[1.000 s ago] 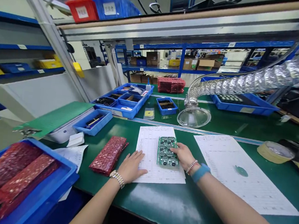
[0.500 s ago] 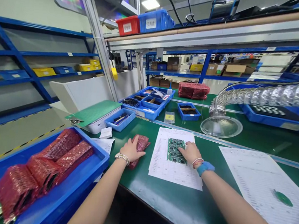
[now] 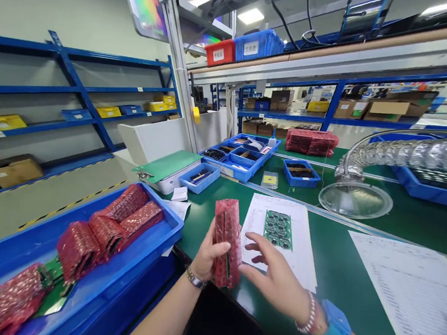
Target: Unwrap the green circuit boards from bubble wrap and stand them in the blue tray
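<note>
My left hand (image 3: pixel 211 253) grips a red bubbly anti-static bag (image 3: pixel 227 241), which stands upright above the bench edge. My right hand (image 3: pixel 276 278) is open with spread fingers, close beside the bag. Whether it touches the bag, I cannot tell. Behind them a green circuit board (image 3: pixel 278 229) lies flat on a printed white sheet (image 3: pixel 262 213). To the left, a blue tray (image 3: pixel 136 248) holds several similar red bags and a green board (image 3: pixel 53 291), partly covered by them.
The green bench mat (image 3: pixel 331 236) carries a second printed sheet (image 3: pixel 403 306). Blue parts trays (image 3: pixel 237 171) and a metal fume hood (image 3: pixel 355 199) with its foil duct stand farther back. Blue shelving (image 3: pixel 76 90) lines the left wall.
The red bag has gone from the bench into my raised left hand. My right hand has left the board, which now lies on the sheet. The view has turned left.
</note>
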`<state>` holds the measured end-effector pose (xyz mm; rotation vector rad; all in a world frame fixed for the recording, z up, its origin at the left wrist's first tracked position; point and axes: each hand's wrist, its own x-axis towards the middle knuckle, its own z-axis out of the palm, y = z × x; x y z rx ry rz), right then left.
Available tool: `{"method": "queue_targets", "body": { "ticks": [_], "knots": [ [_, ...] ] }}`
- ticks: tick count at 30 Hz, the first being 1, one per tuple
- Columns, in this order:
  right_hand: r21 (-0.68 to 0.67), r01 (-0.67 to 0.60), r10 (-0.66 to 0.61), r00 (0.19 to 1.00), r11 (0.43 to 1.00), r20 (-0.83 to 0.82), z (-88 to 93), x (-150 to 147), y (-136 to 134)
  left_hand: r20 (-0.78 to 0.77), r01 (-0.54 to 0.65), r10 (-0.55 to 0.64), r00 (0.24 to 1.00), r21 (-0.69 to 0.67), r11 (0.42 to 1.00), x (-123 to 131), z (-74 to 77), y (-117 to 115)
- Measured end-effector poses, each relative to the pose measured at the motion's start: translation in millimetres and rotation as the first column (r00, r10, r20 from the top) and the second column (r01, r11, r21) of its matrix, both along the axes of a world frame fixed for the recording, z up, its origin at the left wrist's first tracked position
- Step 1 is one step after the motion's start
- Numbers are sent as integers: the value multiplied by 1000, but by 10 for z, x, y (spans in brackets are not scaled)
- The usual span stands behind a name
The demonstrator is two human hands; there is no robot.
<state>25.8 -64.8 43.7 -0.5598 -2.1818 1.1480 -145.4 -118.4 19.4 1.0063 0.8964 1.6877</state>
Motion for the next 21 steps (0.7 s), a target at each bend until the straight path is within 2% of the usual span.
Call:
{"method": "queue_targets", "body": {
  "ticks": [5, 9, 11, 13, 17, 19, 21],
  "knots": [
    [159, 85, -57, 983, 984, -173, 119, 168, -123, -295, -88, 140, 945, 181, 979, 194, -66, -90],
    [367, 166, -47, 949, 915, -311, 250, 365, -157, -461, -113, 226, 858, 259, 959, 258, -139, -164],
    [402, 177, -29, 938, 899, -347, 315, 432, -158, -522, -137, 258, 813, 260, 956, 278, -152, -203],
    [362, 161, -30, 939, 918, -343, 367, 471, -148, -580, -148, 267, 770, 244, 958, 295, -143, -235],
    [193, 38, 18, 959, 980, -283, 423, 487, -121, -643, -159, 291, 708, 257, 953, 341, -110, -258],
    [137, -3, 38, 967, 991, -253, 423, 476, -118, -643, -158, 286, 710, 250, 955, 368, -117, -256],
    [79, -11, 29, 971, 997, -238, 408, 459, -125, -606, -145, 223, 763, 176, 974, 395, -147, -253]
  ]
}}
